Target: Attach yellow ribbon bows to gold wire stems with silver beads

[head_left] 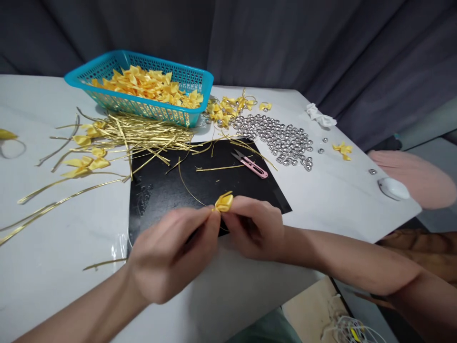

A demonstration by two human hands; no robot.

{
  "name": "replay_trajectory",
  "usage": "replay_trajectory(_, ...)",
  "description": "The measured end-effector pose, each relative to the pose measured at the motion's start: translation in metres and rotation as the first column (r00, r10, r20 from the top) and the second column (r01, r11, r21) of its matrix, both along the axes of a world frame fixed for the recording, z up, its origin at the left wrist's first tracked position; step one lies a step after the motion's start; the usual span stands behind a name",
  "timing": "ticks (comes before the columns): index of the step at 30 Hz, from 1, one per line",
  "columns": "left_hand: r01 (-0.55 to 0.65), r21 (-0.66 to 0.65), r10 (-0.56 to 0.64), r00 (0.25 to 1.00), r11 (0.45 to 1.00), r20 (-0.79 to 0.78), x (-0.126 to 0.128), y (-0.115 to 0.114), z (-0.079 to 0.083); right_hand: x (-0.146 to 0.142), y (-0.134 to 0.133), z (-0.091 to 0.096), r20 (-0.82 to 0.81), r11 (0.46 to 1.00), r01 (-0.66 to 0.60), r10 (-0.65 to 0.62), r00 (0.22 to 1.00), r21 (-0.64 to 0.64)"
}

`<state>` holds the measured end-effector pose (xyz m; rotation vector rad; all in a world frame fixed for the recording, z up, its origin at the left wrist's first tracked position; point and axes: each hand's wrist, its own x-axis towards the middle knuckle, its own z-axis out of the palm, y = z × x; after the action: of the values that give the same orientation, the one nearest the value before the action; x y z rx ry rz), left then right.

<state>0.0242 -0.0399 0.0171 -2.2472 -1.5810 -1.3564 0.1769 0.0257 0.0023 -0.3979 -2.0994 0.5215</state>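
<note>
Between my two hands is a small yellow ribbon bow [224, 203], held just above the near part of a black mat [160, 190]. My left hand [174, 247] is closed, with thumb and forefinger pinching the bow's left side. From that pinch a thin gold cord [189, 190] curves up and away over the mat. My right hand [257, 226] is closed too, its thumb and forefinger gripping the bow's right side. Pink-handled thread snips [252, 165] lie on the mat beyond my hands, beside a short gold cord piece [217, 168].
A turquoise basket [143, 101] full of yellow ribbon pieces stands at the back left. Before it lies a pile of gold cords [143, 131]. Silver heart-shaped beads [285, 140] spread across the right, near finished-looking bows [228, 108], crumpled white tissue [320, 116] and a white mouse-like object [393, 188].
</note>
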Motion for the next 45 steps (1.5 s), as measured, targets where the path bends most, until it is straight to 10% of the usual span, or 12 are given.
replay_trajectory(10,0.015,0.155,0.013,0.984,0.988,-0.18,-0.008,0.007,-0.002,0.002,0.015,-0.004,0.131,0.99,-0.136,0.14,0.981,-0.042)
replay_trajectory(21,0.317,0.309,-0.148,0.872,0.897,-0.466,-0.028,0.006,-0.017,0.001,0.009,-0.003,0.13,0.986,-0.166,0.166,0.978,-0.01)
replay_trajectory(30,0.307,0.276,-0.144,0.864,0.911,-0.483,-0.03,0.008,-0.013,-0.001,0.01,-0.002,0.117,0.973,-0.184,0.2,0.973,-0.136)
replay_trajectory(40,0.25,0.127,-0.183,0.901,0.96,-0.394,-0.027,-0.005,-0.018,0.001,0.018,-0.005,0.5,0.974,-0.216,0.218,0.838,-0.063)
replay_trajectory(45,0.385,0.165,-0.242,0.804,0.908,-0.543,-0.038,0.006,-0.013,0.002,0.016,-0.004,0.491,0.965,-0.259,0.245,0.836,-0.042)
